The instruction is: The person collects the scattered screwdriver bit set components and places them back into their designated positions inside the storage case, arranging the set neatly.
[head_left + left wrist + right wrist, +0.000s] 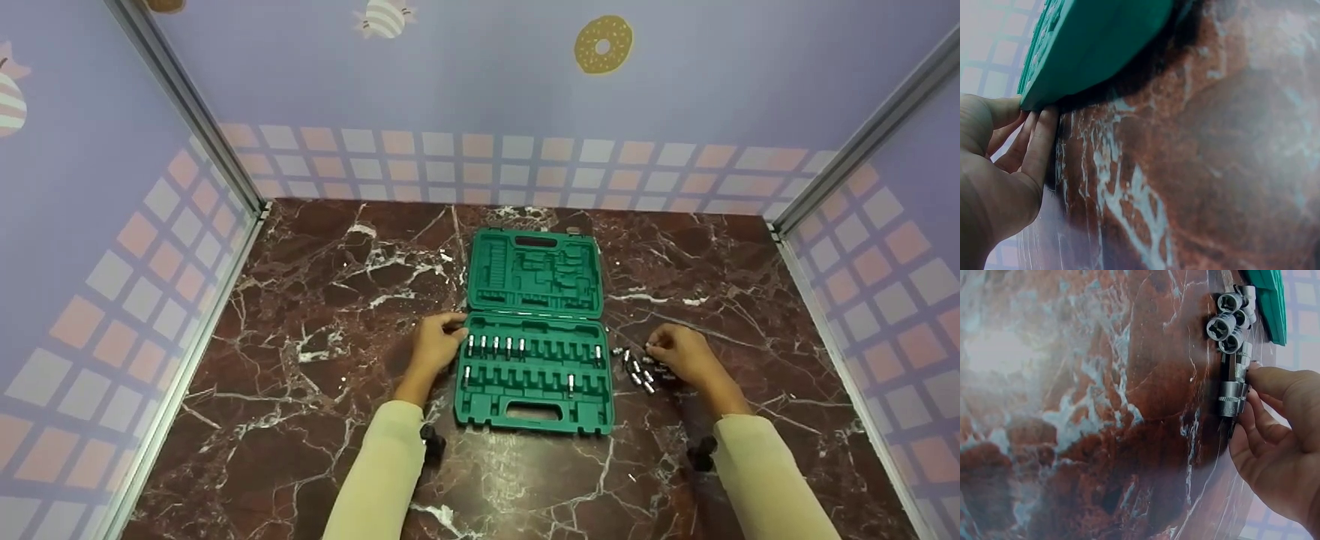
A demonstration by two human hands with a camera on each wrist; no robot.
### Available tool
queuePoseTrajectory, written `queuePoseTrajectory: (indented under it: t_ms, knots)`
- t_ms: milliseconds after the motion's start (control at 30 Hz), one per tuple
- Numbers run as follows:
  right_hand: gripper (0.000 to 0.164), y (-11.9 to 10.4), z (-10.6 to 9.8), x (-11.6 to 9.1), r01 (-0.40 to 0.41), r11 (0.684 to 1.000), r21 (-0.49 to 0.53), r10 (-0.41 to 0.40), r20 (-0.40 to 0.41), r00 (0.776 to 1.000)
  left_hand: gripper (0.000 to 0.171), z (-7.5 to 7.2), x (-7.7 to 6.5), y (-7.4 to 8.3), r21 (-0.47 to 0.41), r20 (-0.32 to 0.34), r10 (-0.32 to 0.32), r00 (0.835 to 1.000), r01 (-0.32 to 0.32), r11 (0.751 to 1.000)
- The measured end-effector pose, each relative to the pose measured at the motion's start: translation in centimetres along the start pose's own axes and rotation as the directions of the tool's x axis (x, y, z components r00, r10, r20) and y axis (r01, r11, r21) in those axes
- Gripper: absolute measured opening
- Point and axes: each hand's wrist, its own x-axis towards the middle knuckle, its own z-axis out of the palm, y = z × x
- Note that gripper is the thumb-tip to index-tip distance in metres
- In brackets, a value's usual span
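Note:
A green plastic socket case (480,411) lies unfolded on the table, with several chrome bit sockets standing in the two rows of slots in its near half. My left hand (436,346) holds the case's left edge, near the hinge. In the left wrist view, the thumb lies at the case rim and the fingers (1041,140) touch its side. To the right of the case, my right hand (681,352) is at a loose pile of metal sockets (637,371). Its thumb and fingertips pinch a socket (1231,398) at the pile's edge; the fingers partly hide it.
The moulded lid (536,301) leans away behind the near half. Dark red marble with white veins covers the table (337,450). Purple printed panels (465,82) enclose it at the back and both sides, joined by metal corner posts (847,135).

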Motion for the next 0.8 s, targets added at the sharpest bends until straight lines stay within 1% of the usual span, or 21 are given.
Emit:
queuePoseTrajectory:
  t_ms: [300, 433, 533, 700, 800]
  knots:
    - [0.011, 0.0, -0.5, -0.6, -0.046, 0.995, 0.085, 0.045, 0.013, 0.999, 0.023, 0.1, 0.0, 0.1, 0.012, -0.007, -0.015, 1.000, 0.016, 1.000]
    - [0.011, -0.3, -0.4, -0.8, -0.025, 0.994, 0.107, 0.027, -0.023, 0.999, 0.023, 0.1, 0.0, 0.0, 0.018, -0.006, -0.020, 1.000, 0.020, 1.000]
    - [0.013, -0.5, -0.2, -0.8, 0.006, 0.989, 0.147, 0.003, -0.059, 0.998, 0.023, 0.1, 0.0, 0.0, 0.019, -0.008, -0.015, 1.000, 0.015, 1.000]
    - [0.018, -1.1, 0.1, -0.9, 0.056, 0.959, 0.278, -0.038, -0.068, 0.997, 0.022, 0.1, 0.0, 0.0, 0.019, -0.016, -0.002, 1.000, 0.002, 1.000]
    - [0.019, -2.4, -0.3, -1.3, 0.073, 0.935, 0.347, -0.053, -0.065, 0.996, 0.022, 0.2, 0.0, 0.0, 0.009, -0.016, 0.000, 1.000, 0.000, 1.000]
